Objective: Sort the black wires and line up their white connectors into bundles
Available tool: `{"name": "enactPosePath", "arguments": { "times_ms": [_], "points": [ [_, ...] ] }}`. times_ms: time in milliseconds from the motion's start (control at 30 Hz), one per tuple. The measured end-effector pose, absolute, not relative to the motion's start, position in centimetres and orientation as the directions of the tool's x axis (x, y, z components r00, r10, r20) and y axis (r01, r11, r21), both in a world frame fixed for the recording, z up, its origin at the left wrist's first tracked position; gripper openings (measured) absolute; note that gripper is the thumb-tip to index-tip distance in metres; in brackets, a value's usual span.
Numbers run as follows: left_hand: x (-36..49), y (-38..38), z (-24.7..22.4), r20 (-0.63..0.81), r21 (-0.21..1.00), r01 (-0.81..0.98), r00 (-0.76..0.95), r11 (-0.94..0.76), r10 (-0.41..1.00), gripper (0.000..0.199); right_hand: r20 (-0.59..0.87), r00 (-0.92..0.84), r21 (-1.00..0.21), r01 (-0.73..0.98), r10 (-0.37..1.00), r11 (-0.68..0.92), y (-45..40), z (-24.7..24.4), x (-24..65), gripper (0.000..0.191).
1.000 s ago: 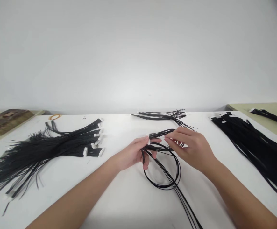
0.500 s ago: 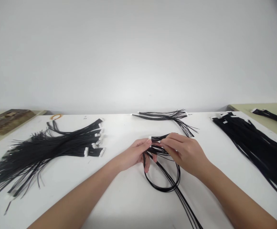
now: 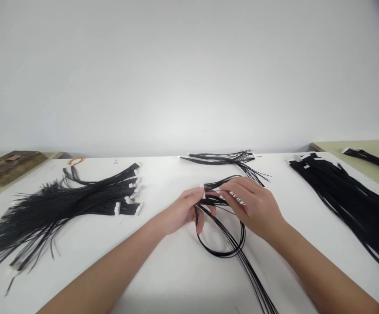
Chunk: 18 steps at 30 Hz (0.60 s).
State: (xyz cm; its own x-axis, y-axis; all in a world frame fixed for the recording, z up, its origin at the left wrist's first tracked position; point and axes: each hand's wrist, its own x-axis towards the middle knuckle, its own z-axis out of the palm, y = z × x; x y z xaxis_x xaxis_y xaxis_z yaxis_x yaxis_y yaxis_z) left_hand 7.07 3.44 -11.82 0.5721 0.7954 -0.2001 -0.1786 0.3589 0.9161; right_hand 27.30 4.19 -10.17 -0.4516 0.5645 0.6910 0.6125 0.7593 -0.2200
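Observation:
Near the middle of the white table, my left hand pinches a small white connector with black wires running from it to the right. My right hand has thumb and fingers closed on the black wires just right of that connector. A second white connector piece shows partly under my right fingers. Below both hands the black cable bundle hangs in a loop, and its long ends run down to the bottom edge.
A large pile of black cables with white connectors lies left, another pile right. Behind my hands is a small cable bunch. An orange ring and a brown wooden block are at the back left.
My right hand has shifted slightly, and the upper wires now arch higher between my hands. A white connector piece has come into view beneath my right fingers.

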Motion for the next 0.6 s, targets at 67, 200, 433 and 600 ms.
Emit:
{"name": "enactPosePath", "arguments": {
  "times_ms": [67,200,433,600],
  "points": [
    [6.9,3.6,-11.8,-0.193,0.891,-0.259,0.529,0.374,0.826,0.046,0.807,-0.300,-0.227,0.638,0.509,0.736,4.3,-9.9,27.5,0.013],
    [6.5,3.7,-11.5,-0.199,0.796,-0.450,0.437,0.405,0.877,0.040,0.783,-0.017,-0.447,0.679,0.622,0.582,4.4,-9.2,28.0,0.007],
    [6.5,3.5,-11.3,-0.194,0.747,-0.508,0.451,0.430,0.871,0.038,0.335,-0.338,-0.752,0.467,0.879,0.466,3.8,-9.9,27.0,0.018],
    [6.6,3.3,-11.7,-0.218,0.756,-0.456,0.501,0.470,0.838,0.042,0.295,-0.478,-0.740,0.434,0.828,0.514,2.9,-10.5,25.8,0.013]
  ]
}}
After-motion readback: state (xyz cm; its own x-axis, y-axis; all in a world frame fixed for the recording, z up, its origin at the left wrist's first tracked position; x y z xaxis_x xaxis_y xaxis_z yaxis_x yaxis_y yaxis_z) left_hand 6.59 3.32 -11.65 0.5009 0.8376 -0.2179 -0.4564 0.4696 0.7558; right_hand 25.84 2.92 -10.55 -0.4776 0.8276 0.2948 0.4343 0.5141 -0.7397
